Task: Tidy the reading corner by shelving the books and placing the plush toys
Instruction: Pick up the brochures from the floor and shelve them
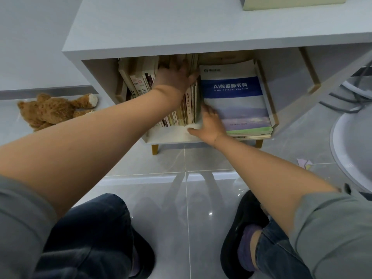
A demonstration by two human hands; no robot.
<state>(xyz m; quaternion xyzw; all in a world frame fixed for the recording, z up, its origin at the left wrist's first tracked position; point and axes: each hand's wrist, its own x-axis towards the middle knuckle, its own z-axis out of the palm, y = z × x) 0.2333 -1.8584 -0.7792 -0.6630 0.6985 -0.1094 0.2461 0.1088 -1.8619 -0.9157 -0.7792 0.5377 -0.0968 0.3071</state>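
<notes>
A white shelf unit [181,27] fills the top of the frame, standing on a glossy grey tiled floor [181,198]. A white round object [354,154] sits at the right edge. In the open compartment at centre, upright books [181,113] lean in a row, beside a flat stack of magazines [237,101] with a blue-banded cover. A brown teddy bear [54,109] lies on the floor at the left. The left hand [177,75] lies spread and flat against the tops of the upright books. The right hand [209,125], fingers loosely extended, presses the magazine stack's lower-left corner, gripping nothing.
</notes>
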